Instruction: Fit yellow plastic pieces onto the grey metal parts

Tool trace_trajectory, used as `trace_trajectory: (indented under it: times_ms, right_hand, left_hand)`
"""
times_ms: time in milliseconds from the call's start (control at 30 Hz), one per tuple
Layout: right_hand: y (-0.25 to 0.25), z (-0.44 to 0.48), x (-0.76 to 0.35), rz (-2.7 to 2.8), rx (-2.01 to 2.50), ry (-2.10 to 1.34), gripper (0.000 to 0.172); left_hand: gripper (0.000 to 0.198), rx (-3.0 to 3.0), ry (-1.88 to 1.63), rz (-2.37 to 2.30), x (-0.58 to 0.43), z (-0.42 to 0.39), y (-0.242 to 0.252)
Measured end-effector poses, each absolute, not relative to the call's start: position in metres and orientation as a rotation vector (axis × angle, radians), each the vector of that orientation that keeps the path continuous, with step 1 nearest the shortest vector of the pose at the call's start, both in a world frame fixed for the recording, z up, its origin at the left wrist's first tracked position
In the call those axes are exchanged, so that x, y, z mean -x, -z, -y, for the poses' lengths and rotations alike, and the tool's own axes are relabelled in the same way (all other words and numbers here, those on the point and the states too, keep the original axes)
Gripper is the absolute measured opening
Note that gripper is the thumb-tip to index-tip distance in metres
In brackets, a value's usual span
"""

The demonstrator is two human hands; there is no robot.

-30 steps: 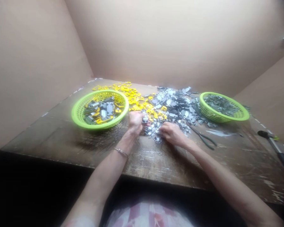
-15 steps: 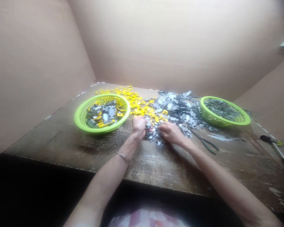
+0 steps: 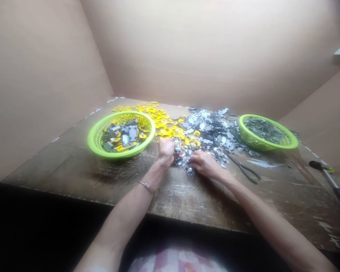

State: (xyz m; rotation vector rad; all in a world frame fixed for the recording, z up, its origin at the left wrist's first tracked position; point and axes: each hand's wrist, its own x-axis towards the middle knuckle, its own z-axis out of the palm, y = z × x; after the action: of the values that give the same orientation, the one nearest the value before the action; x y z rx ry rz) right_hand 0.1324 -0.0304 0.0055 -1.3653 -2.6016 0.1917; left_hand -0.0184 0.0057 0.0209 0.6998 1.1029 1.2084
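My left hand (image 3: 166,150) is closed around a small silvery metal part (image 3: 177,146), which stands up beside the thumb. To its right, my right hand (image 3: 203,162) is over a scatter of small shiny metal pieces (image 3: 188,170), fingers curled down and pressed together; whether a piece is between them is hidden. Just beyond both hands lie loose yellow frames (image 3: 170,131) and a heap of grey metal plates (image 3: 209,122).
At the left stands a green basket (image 3: 92,145) holding yellow-and-grey pieces. Another green basket (image 3: 293,142) with small metal pieces is on the right. Pliers (image 3: 245,169) and a dark-headed hammer-like tool (image 3: 327,175) lie on the worn wooden table (image 3: 187,204). Walls enclose the back and sides.
My right hand has shifted slightly down and its fingers have dipped among the small metal pieces. My left hand keeps its grip on the metal part. The view has moved very slightly.
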Motion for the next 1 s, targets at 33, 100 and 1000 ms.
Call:
trace_trajectory:
  times_ms: [33, 100, 1000]
  right_hand:
    - [-0.004, 0.030, -0.132, 2.596, 1.368, -0.188, 0.017]
    - [-0.002, 0.028, -0.132, 2.550, 1.380, -0.173, 0.016]
    - [-0.021, 0.030, -0.131, 2.419, 1.150, 0.305, 0.021]
  left_hand:
    - [0.008, -0.708, -1.205, -1.100, 0.018, -0.006, -0.020]
    - [0.007, -0.728, -1.187, -1.091, 0.018, -0.006, -0.019]
    - [0.019, -1.945, -0.933, -1.438, 0.000, 0.015, -0.009]
